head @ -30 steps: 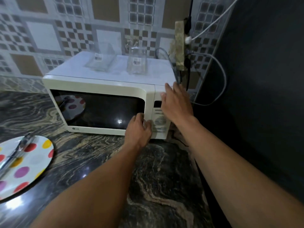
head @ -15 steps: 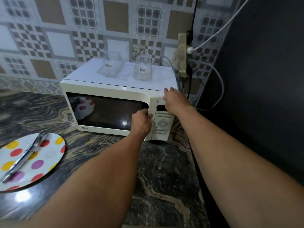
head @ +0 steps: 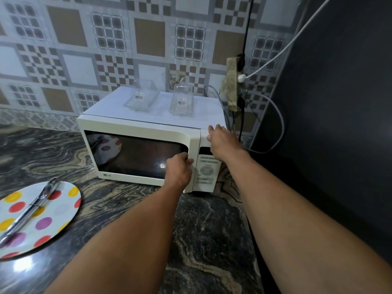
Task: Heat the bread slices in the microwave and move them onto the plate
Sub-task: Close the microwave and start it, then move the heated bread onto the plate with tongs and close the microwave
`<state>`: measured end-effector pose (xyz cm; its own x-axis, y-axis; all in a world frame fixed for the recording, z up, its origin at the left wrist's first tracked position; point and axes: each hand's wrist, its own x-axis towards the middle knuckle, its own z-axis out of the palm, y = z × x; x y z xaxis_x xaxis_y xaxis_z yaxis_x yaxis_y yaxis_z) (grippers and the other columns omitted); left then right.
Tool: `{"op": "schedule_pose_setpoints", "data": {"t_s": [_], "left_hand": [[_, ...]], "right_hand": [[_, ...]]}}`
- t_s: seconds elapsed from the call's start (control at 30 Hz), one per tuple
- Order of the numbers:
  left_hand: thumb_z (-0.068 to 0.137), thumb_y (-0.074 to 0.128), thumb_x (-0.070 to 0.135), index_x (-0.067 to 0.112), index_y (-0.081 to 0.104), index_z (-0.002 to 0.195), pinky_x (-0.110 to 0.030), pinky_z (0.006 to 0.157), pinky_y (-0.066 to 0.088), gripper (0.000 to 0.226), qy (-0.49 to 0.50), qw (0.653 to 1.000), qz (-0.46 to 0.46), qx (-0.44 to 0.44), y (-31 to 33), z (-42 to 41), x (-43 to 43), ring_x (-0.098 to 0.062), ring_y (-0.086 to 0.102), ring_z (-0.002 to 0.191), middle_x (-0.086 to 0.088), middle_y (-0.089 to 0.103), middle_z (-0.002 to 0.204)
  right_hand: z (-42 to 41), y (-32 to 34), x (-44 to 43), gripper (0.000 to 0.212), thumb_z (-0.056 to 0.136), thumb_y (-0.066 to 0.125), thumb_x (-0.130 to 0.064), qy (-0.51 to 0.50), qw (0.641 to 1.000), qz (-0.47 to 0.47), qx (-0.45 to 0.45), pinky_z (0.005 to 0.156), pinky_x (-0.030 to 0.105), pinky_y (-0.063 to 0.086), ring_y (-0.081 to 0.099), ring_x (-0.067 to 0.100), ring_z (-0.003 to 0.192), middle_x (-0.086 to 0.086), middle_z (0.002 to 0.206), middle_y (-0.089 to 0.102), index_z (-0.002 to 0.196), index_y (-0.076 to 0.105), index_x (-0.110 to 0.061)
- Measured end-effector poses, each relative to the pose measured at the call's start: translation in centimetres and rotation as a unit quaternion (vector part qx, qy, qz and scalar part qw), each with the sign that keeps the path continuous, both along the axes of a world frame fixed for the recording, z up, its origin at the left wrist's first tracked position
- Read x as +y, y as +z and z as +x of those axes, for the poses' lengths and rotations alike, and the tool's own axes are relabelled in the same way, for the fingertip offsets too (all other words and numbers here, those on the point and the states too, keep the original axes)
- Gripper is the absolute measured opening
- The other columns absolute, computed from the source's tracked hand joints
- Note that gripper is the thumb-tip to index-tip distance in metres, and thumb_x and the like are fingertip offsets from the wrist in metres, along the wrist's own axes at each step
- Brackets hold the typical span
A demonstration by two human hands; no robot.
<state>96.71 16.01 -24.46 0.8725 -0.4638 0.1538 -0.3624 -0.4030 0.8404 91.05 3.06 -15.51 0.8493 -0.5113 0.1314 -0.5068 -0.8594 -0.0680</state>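
Note:
A cream microwave [head: 135, 128] stands on the dark marbled counter against the tiled wall, its door closed. My left hand [head: 179, 168] curls around the right edge of the door, at its handle. My right hand [head: 221, 141] lies flat on the top right corner of the microwave, above the control panel [head: 206, 169]. A white plate with coloured dots [head: 42, 217] lies on the counter at the left, with metal tongs [head: 31, 209] across it. No bread shows; the dark door glass hides the inside.
Two clear plastic containers [head: 142, 98] [head: 182, 101] sit on top of the microwave. A power strip [head: 233, 83] with cables hangs on the wall right of it. A dark wall panel [head: 339, 124] closes off the right side. The counter [head: 212, 240] runs toward me.
My left hand slid up from beside the control panel to the door's right edge. My right hand rose to the top corner. The view pulled back from the microwave.

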Motion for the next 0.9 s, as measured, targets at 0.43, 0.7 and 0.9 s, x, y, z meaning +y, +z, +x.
{"op": "schedule_pose_setpoints", "data": {"t_s": [0.43,0.7,0.9], "left_hand": [[0.099,0.058,0.023,0.009,0.060,0.081,-0.034,0.061,0.049,0.023,-0.051,0.998,0.032,-0.033,-1.0,-2.1,5.4,-0.022,0.062,0.067,-0.006,0.065,0.072],[0.087,0.048,0.035,0.021,0.048,0.075,-0.039,0.061,0.048,0.018,0.014,0.985,0.084,-0.152,0.9,-3.3,8.0,-0.024,0.055,0.066,0.003,0.057,0.068],[0.102,0.034,0.038,0.023,0.048,0.133,-0.043,0.099,0.040,0.038,0.074,0.955,0.055,-0.283,5.5,-3.5,7.0,-0.025,0.047,0.121,-0.005,0.053,0.131]], "right_hand": [[-0.9,0.6,0.4,0.065,0.103,0.037,-0.003,0.010,0.999,0.025,0.044,0.114,0.042,0.026,0.011,0.029,0.150,0.014,0.165,0.004,0.159,0.004,-0.009],[-1.2,0.6,0.3,0.071,0.101,0.036,0.000,0.010,0.995,0.058,0.079,0.120,0.047,0.017,-0.003,0.027,0.153,0.011,0.166,-0.009,0.159,-0.002,-0.012],[-1.1,2.0,1.0,0.058,0.101,0.037,-0.006,0.012,0.995,0.047,0.086,0.108,0.046,0.038,0.033,0.035,0.138,0.018,0.154,0.029,0.156,0.020,-0.007]]}}
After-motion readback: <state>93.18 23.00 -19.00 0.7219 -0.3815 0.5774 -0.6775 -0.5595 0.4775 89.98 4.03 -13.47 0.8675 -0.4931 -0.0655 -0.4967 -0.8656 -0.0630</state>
